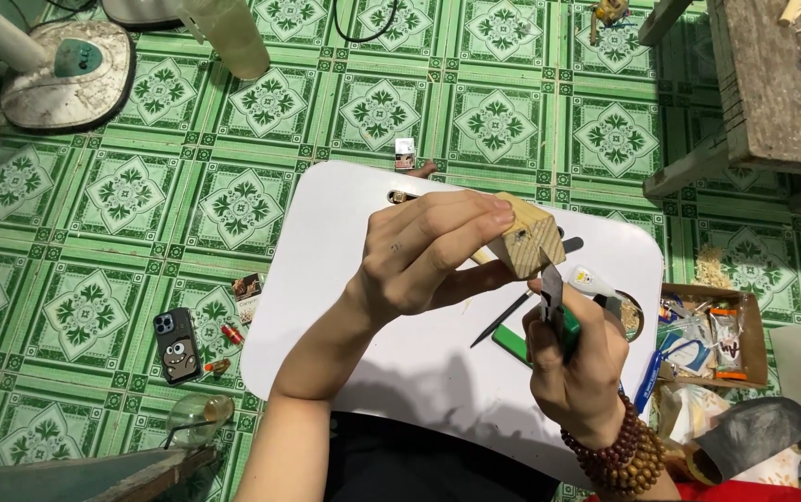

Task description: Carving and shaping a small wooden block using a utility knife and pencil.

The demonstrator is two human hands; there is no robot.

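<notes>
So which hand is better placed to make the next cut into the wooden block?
The right hand, most likely: it grips the green-handled knife with the blade tip already at the wooden block's end face. The left hand is wrapped around the block, holding it above the white tray table.

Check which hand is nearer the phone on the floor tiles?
Left. The left hand holds the wooden block above the white tray, on the same side as the phone. The right hand, gripping a knife, sits farther away.
</notes>
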